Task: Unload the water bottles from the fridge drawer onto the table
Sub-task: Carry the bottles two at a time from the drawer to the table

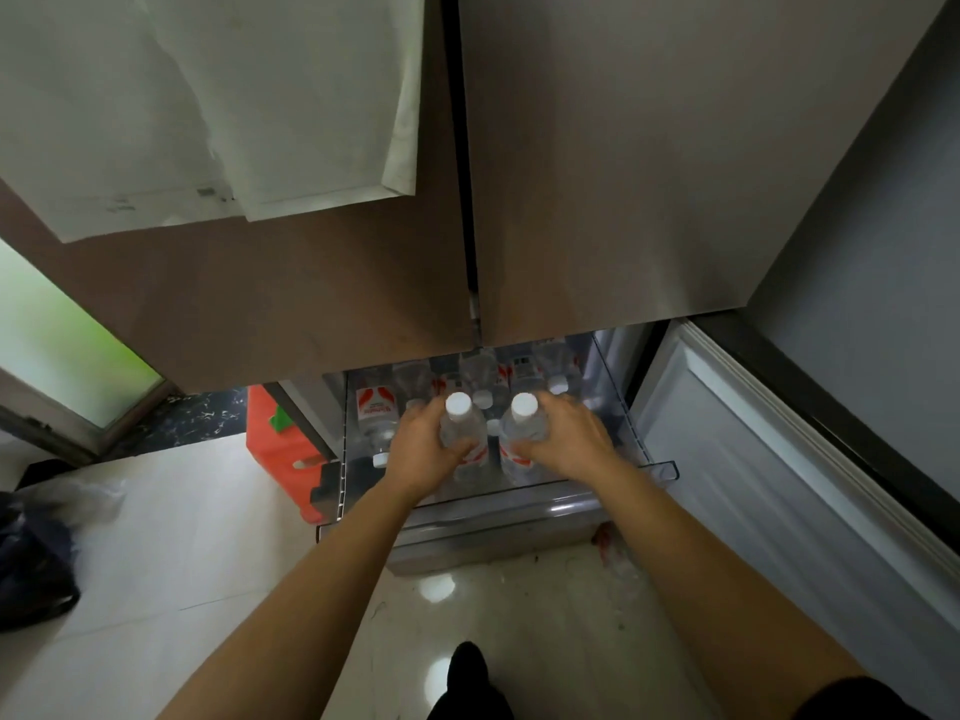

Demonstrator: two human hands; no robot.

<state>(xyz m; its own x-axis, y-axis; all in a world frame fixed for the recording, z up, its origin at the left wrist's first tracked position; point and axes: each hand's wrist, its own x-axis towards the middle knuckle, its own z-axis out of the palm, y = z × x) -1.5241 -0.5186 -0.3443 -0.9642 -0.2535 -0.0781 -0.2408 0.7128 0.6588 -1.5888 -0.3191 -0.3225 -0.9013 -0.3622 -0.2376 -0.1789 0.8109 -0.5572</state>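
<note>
Below the two closed fridge doors (597,174), the clear drawer (660,467) stands pulled out over the pale floor (171,537). Both forearms reach down into it. The left hand (423,449) is wrapped around the body of one upright water bottle (460,423), fingers curled at its front, white cap showing above the knuckles. The right hand (566,441) grips a second upright bottle (523,426) in the same manner. The two held bottles stand side by side near the drawer's front. More bottles (375,410) with red-and-white labels stand behind and to the left inside the drawer. An orange crate (275,439) sits on the floor just left of the drawer. A dark bag (31,558) lies at the far left.
</note>
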